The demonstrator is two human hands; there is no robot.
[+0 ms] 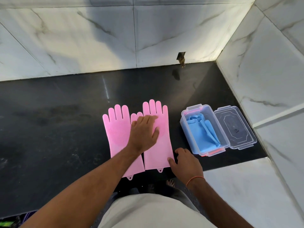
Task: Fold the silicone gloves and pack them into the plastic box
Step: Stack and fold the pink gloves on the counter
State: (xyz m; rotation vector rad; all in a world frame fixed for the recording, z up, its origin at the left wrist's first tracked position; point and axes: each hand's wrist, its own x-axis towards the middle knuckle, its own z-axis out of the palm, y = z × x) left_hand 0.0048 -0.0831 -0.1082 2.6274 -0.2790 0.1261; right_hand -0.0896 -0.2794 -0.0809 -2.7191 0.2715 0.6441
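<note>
Two pink silicone gloves lie flat side by side on the black counter, fingers pointing away from me. My left hand [144, 131] rests flat, fingers spread, across the palm of the right pink glove [162, 129] and the thumb edge of the left pink glove [117, 129]. My right hand [184, 162] touches the cuff corner of the right glove with its thumb; whether it pinches the edge is unclear. To the right stands the clear plastic box [185, 120], lid off, holding folded blue gloves [201, 130].
The box's clear lid [235, 127] lies just right of the box. Marble walls close the counter at the back and right. The black counter [57, 122] stretches to the left. A small dark opening [181, 57] sits in the back wall.
</note>
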